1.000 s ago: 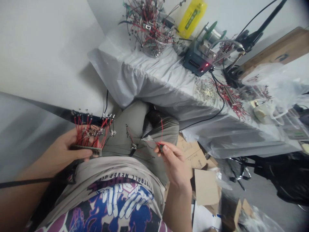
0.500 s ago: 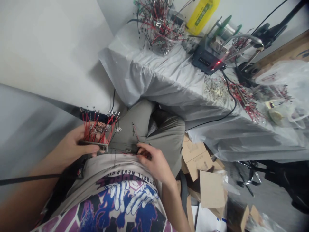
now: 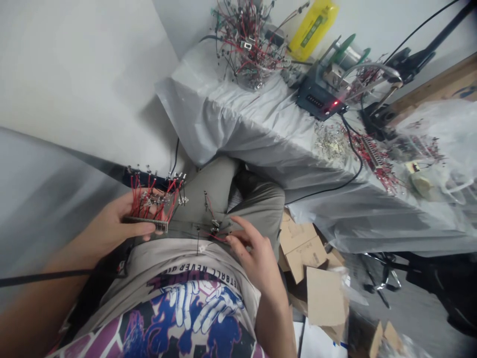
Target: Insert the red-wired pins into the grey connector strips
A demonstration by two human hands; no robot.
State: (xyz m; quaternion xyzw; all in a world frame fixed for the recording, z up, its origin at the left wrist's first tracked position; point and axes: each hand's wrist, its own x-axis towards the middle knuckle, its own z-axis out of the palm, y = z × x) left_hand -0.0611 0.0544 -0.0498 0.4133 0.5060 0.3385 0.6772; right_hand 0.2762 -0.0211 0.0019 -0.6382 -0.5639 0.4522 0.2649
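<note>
Sensibly, the left hand [image 3: 108, 223] clamps a pin-header strip [image 3: 145, 221] bristling with red wires [image 3: 149, 199] steady at nine o'clock, while the half-open right hand [image 3: 257, 261] hovers its fingertips close by a thin red wire [image 3: 219, 238] at six o'clock.

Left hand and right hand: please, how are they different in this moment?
The left hand grips a dark strip packed with red wires, while the right hand holds no strip. The left hand's fingers curl around that load; the right hand's fingers spread apart. The right hand is beside a thin red wire on the lap; the left hand is farther from it. Both hands are bare and above the lap.
</note>
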